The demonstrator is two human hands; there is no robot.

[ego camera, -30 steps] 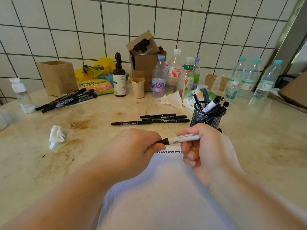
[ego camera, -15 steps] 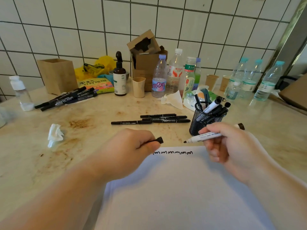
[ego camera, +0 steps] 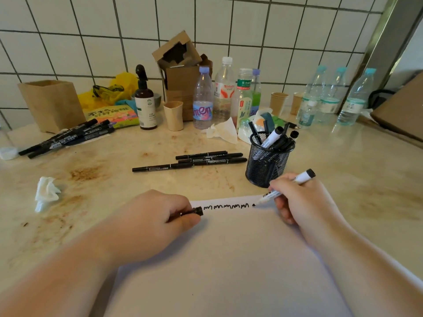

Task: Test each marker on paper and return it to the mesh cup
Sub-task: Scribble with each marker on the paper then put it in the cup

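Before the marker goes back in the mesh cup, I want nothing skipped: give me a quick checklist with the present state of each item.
1. Marker gripped in the right hand: ok.
2. Tip on the paper, fresh dot just past the old scribble: ok.
3. Full test stroke drawn: not ok, only a dot so far.
4. Cap kept ready in the left hand: ok.
5. Marker recapped: not ok.
6. Room left in the mesh cup: cannot tell, several markers already stand in it.
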